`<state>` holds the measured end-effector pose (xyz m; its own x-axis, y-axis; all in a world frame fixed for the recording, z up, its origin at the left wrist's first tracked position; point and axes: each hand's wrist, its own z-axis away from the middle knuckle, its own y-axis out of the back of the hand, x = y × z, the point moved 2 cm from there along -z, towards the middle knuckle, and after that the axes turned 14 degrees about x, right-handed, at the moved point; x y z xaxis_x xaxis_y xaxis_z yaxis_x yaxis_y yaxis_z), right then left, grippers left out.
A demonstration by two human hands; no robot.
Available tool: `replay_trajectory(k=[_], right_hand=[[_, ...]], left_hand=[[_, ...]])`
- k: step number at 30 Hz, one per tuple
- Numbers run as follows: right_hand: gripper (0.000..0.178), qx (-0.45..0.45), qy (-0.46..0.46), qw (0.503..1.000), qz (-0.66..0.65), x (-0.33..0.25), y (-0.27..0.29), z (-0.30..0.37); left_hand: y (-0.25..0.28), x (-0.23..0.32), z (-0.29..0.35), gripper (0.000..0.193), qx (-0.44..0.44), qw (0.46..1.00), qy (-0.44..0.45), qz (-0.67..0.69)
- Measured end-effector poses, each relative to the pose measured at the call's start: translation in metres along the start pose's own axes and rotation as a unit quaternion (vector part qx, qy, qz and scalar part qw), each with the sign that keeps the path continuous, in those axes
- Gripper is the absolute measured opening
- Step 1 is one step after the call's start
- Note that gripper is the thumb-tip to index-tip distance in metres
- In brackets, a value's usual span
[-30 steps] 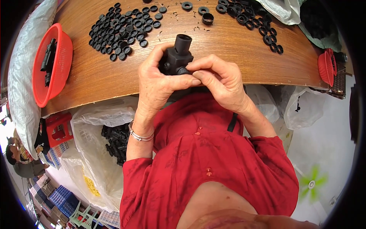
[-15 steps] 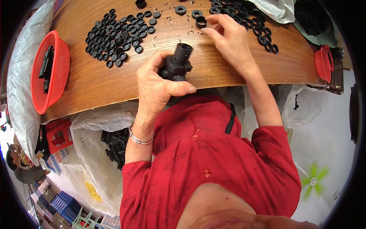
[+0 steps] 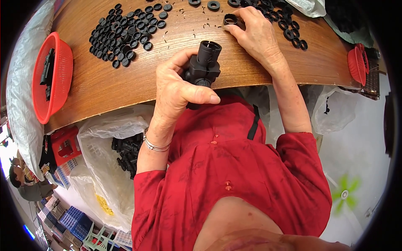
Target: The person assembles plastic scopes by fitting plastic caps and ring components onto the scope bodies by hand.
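Note:
My left hand (image 3: 173, 85) is wrapped round a black scope body (image 3: 205, 67), a ribbed tube with a squarish middle block. Its open end points up and away from me, and its lower end is partly hidden behind my thumb. Farther out on the right, my right hand (image 3: 259, 39) pinches a short black ring (image 3: 226, 21) between thumb and forefinger, at the tabletop. Nearest that ring lie loose thick black washers (image 3: 213, 5).
A large group of small black caps (image 3: 125, 35) covers the wooden table's (image 3: 176, 46) left part. Black rings (image 3: 289, 33) lie at far right. Red baskets (image 3: 65, 79) stand at both sides. A plastic bag (image 3: 96, 146) with black parts (image 3: 125, 152) sits below the table edge.
My left hand has shifted slightly right with the scope body, which now stands more upright. My right hand has gone a little farther out, and its fingers have closed on the ring.

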<state>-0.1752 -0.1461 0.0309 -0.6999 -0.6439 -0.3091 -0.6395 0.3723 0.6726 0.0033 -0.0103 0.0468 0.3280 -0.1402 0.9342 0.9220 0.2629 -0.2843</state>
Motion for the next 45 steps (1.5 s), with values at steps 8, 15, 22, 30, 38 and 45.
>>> replay_trajectory(k=[8,15,22,30,38,45], right_hand=[[0.029,-0.155,-0.110,0.940,-0.285,-0.038,0.039,0.012],[0.043,-0.207,-0.268,0.759,-0.557,-0.046,0.051,0.024],[0.040,-0.187,-0.336,0.674,-0.631,-0.059,0.040,0.043],[0.039,-0.157,-0.418,0.641,-0.624,-0.074,0.040,0.044],[0.026,-0.028,-0.373,0.695,-0.614,-0.034,0.028,0.062],[0.015,-0.001,-0.436,0.614,-0.657,-0.003,0.017,0.070]], left_hand=[[0.008,-0.014,-0.011,0.080,-0.084,0.985,0.086,0.123],[-0.001,-0.012,-0.003,0.081,-0.137,0.974,0.126,0.127],[-0.001,-0.022,-0.005,0.084,-0.215,0.935,0.218,0.181],[-0.001,-0.026,0.009,0.076,-0.196,0.911,0.254,0.259],[0.062,0.060,0.000,0.047,0.062,0.996,-0.062,-0.010],[0.232,0.183,-0.027,0.097,0.332,0.859,-0.208,0.330]])
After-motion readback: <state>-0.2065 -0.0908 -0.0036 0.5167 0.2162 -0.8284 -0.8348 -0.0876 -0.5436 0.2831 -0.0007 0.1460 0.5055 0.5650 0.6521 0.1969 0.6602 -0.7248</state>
